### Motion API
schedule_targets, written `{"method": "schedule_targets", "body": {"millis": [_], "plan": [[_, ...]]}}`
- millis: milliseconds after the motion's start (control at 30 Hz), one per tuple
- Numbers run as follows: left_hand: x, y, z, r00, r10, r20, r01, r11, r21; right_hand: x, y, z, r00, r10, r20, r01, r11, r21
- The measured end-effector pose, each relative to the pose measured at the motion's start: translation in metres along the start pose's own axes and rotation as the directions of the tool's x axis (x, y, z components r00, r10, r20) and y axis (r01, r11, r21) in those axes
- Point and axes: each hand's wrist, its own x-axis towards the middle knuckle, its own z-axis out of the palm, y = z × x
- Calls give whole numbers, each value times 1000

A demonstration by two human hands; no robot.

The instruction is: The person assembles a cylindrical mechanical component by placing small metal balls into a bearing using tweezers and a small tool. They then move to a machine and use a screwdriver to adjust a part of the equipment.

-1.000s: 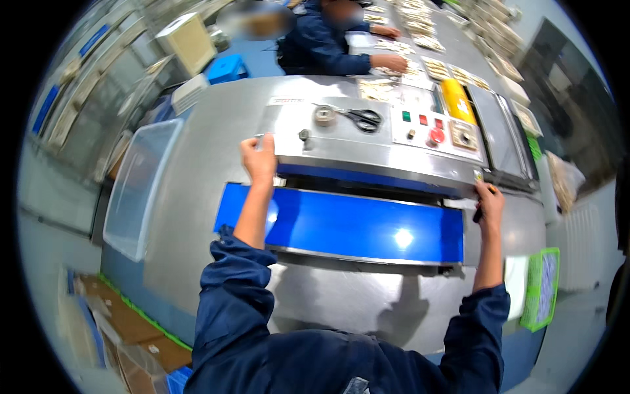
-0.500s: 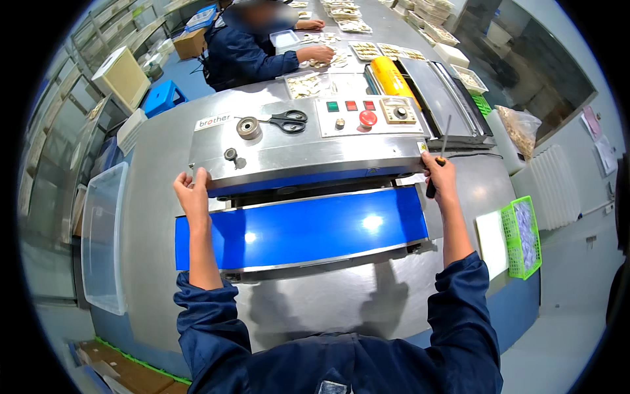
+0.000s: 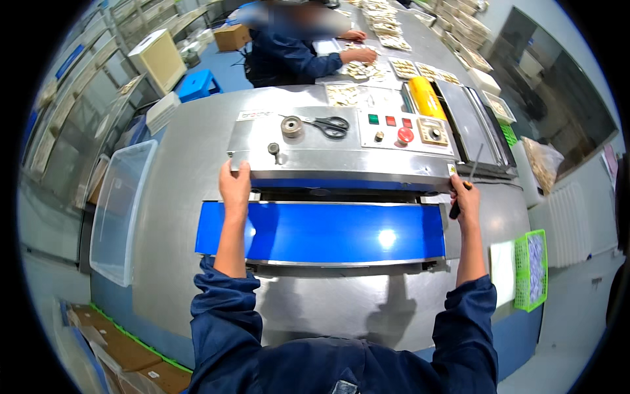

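Observation:
A steel machine housing [image 3: 308,162] spans the middle of the table, with a blue conveyor belt [image 3: 328,230] along its near side. My left hand [image 3: 235,187] is closed on the housing's front left corner, thumb and fingertips at the edge. At the front right corner, my right hand [image 3: 464,197] is wrapped round a screwdriver [image 3: 454,211], its thin shaft pointing up and away; the fingers also touch the housing. On top of the housing lie black scissors [image 3: 331,127], a metal ring-shaped part [image 3: 291,127] and a small dark knob [image 3: 273,149].
A control panel [image 3: 387,134] has a red button and a dial. Left stands a clear plastic bin [image 3: 121,213]; right, a green basket [image 3: 530,269] beside a white sheet [image 3: 503,272]. Beyond, a co-worker [image 3: 295,52] handles pale pieces [image 3: 361,69] near a yellow roll [image 3: 426,98].
The whole view has shifted, so the machine and table appear further right and more level. Both my hands keep to the housing's corners, the screwdriver still in the right.

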Motion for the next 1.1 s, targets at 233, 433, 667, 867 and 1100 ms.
{"method": "schedule_targets", "body": {"millis": [233,433,667,867,1100], "plan": [[-16,58,-7,862,427,-273,-393,903,173,-33,-10,-19,983,-41,-179,38,999,-25],[-24,114,71,785,586,203,-571,810,-130,-84,-5,-25,995,-61,-77,65,997,38],[2,130,125,815,173,552,-431,818,381,-131,12,-60,988,-10,-155,14,1000,26],[12,142,140,799,89,595,-500,648,574,-147,31,-97,976,68,-205,-51,995,87],[5,149,112,847,208,489,-473,715,515,-163,19,-92,974,120,-194,-97,988,124]]}}
